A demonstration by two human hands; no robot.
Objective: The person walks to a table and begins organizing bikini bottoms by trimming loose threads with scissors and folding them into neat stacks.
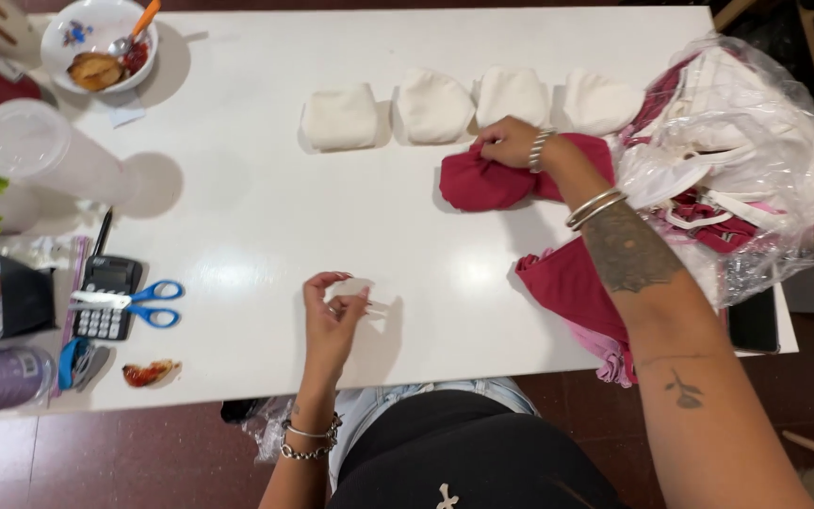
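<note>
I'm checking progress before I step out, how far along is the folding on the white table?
Done: four folded white pieces sit in a row. In hand: the right hand presses a bunched crimson piece; the left hand pinches something small and pale. Left: more garments in the clear plastic bag and pink fabric at the table's edge.

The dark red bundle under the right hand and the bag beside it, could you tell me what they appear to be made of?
The dark red bundle under the right hand looks like soft matte cloth: it creases and bunches. The bag looks like thin clear plastic film, glossy and crinkled, its contents showing through.
</note>
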